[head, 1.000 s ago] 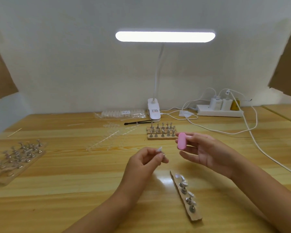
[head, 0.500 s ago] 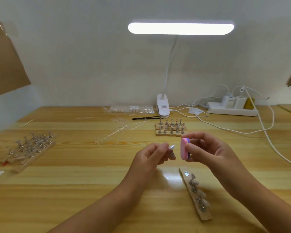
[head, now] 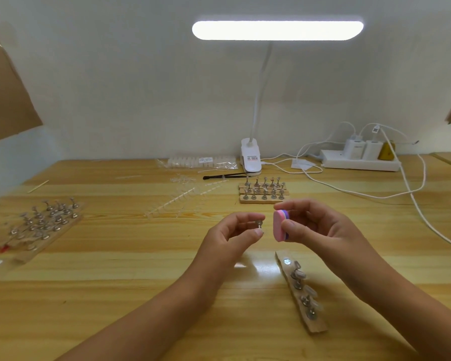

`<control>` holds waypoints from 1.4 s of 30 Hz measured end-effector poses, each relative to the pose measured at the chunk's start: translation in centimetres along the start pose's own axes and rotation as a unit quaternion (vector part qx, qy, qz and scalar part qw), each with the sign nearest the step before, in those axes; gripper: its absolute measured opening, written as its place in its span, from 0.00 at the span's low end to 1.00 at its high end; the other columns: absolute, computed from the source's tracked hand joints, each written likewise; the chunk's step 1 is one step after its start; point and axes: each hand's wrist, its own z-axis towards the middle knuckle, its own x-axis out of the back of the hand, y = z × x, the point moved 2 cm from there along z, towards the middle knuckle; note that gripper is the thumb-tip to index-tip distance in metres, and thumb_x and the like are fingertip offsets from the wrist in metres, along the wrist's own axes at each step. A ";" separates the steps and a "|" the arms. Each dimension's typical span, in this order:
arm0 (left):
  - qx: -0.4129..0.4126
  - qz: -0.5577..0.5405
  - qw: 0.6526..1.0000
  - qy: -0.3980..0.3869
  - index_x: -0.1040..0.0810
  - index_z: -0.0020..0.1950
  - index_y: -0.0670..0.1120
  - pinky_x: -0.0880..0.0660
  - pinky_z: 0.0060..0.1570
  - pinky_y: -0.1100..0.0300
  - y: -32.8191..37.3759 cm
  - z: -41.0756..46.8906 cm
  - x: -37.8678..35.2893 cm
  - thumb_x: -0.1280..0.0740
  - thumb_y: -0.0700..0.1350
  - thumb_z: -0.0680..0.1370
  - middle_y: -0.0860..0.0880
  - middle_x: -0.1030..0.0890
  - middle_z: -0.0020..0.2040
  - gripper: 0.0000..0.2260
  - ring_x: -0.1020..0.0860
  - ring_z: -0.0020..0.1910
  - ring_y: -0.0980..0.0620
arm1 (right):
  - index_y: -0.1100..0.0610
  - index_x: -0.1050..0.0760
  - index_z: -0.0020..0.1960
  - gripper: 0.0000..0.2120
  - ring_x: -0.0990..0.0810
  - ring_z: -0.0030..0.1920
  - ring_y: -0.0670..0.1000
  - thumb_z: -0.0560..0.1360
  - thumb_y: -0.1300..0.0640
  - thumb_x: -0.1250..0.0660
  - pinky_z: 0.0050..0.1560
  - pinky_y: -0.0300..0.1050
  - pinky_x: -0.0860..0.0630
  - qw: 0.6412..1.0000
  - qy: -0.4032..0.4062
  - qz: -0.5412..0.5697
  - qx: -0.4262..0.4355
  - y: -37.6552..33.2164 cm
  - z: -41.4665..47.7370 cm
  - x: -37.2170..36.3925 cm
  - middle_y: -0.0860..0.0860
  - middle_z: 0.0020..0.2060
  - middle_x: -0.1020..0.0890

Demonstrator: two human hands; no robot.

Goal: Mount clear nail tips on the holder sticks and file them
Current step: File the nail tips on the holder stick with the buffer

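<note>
Right hand point(head: 320, 227), file point(head: 280, 225) nearer holder stick point(head: 259, 224)

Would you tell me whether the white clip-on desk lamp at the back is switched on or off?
On: the white clip-on desk lamp has a brightly glowing bar head.

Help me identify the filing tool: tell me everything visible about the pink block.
The pink block is a small oblong pad with rounded ends, seemingly foam, layered pink and purple. It stands on end above the table, pinched by the right hand, thumb across its middle. Its pink face turns toward the holder stick in the left hand; contact is unclear.
</note>
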 end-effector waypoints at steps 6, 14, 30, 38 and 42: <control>0.001 -0.009 1.000 -0.011 0.16 0.56 0.54 0.25 0.46 0.71 0.0 0.0 -0.1 0.29 0.54 0.71 0.53 0.15 0.54 0.15 0.19 0.56 0.59 | 0.53 0.19 0.54 0.15 0.16 0.47 0.48 0.68 0.52 0.29 0.45 0.37 0.20 0.999 -0.022 0.001 -0.024 0.2 0.0 -0.2 0.49 0.45 0.15; -0.009 0.004 1.000 -0.024 0.15 0.55 0.52 0.26 0.47 0.72 0.2 -0.2 -0.3 0.30 0.56 0.71 0.54 0.14 0.52 0.16 0.19 0.54 0.61 | 0.57 0.20 0.53 0.15 0.15 0.46 0.51 0.67 0.55 0.29 0.43 0.38 0.19 0.998 -0.014 0.049 -0.044 0.2 0.0 0.0 0.52 0.44 0.15; 0.003 0.006 1.000 -0.011 0.15 0.53 0.51 0.23 0.58 0.47 -0.3 0.2 -0.1 0.30 0.54 0.72 0.49 0.14 0.52 0.13 0.18 0.56 0.51 | 0.60 0.20 0.52 0.16 0.14 0.46 0.52 0.67 0.55 0.27 0.45 0.37 0.20 0.998 -0.006 0.028 -0.056 0.4 -0.1 -0.4 0.54 0.44 0.14; -0.007 -0.003 1.000 -0.016 0.15 0.52 0.49 0.25 0.61 0.51 -0.3 0.1 -0.2 0.30 0.51 0.73 0.48 0.14 0.51 0.12 0.18 0.55 0.51 | 0.60 0.21 0.51 0.15 0.14 0.45 0.52 0.67 0.55 0.27 0.45 0.38 0.20 0.998 -0.010 0.013 -0.055 0.5 -0.1 -0.6 0.54 0.43 0.14; -0.007 0.007 1.000 -0.019 0.14 0.52 0.50 0.26 0.59 0.57 -0.3 0.1 -0.2 0.31 0.52 0.72 0.49 0.14 0.51 0.12 0.18 0.54 0.54 | 0.60 0.21 0.51 0.16 0.14 0.45 0.51 0.66 0.54 0.27 0.45 0.38 0.20 0.998 -0.004 0.030 -0.052 0.5 0.0 -0.3 0.54 0.44 0.14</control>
